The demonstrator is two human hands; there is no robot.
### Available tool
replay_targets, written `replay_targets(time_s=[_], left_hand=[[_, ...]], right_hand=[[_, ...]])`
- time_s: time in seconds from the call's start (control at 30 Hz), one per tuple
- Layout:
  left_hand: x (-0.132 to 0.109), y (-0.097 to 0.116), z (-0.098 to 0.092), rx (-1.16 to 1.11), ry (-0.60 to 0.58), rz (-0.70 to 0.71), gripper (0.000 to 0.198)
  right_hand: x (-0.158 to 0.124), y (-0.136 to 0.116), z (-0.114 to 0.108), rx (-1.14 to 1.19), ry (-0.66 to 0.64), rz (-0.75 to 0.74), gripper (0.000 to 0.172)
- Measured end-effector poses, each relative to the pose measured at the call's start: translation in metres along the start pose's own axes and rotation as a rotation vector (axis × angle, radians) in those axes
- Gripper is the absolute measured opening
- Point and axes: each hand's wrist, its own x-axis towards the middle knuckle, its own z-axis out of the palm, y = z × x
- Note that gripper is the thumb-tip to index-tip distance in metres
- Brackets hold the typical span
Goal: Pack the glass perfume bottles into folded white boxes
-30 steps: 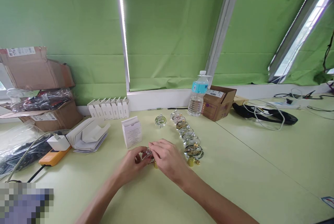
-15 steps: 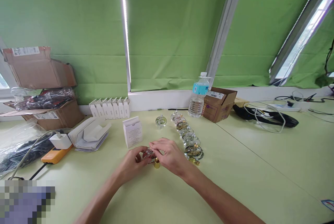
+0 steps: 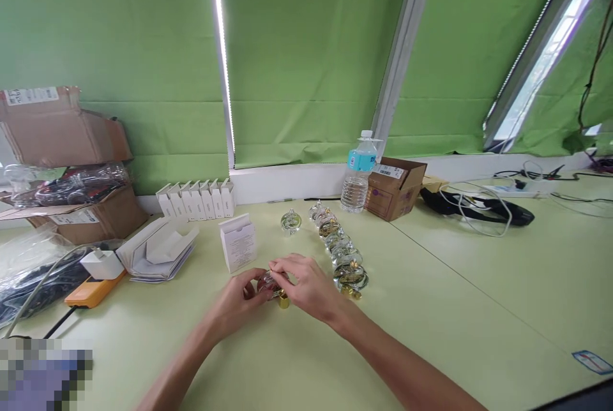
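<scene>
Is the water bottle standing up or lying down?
Standing up: the water bottle rests on its bottom, with its cap at the top.

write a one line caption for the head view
Left hand and right hand hold a small glass piece beside a gold cap, near a row of glass pieces
</scene>
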Motion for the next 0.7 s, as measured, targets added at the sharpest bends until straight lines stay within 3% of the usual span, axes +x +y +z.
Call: replay_targets(time_s=[0.3, 0.4, 0.47, 0.57, 0.7], left_hand=[[0.0, -0.001, -0.001, 0.008, -0.013, -0.013, 0.028], [0.001, -0.002, -0.001, 0.013, -0.016, -0.016, 0.028], [0.001, -0.002, -0.001, 0.012, -0.019, -0.017, 0.028], [0.0, -0.002, -0.003, 0.007, -0.011, -0.018, 0.03], [-0.001, -0.003, -0.004, 0.024, -0.009, -0.036, 0.034]], right_hand=[[-0.005, -0.001, -0.004, -0.051, 0.051, 0.006, 0.025], [-0.005, -0.003, -0.015, -0.136, 0.074, 0.089, 0.024], [-0.005, -0.006, -0.022, -0.222, 0.013, 0.2, 0.036], [-0.008, -0.01, -0.025, -0.319, -0.199, 0.328, 0.043], [-0.013, -0.009, -0.011, -0.457, -0.353, 0.365, 0.045]])
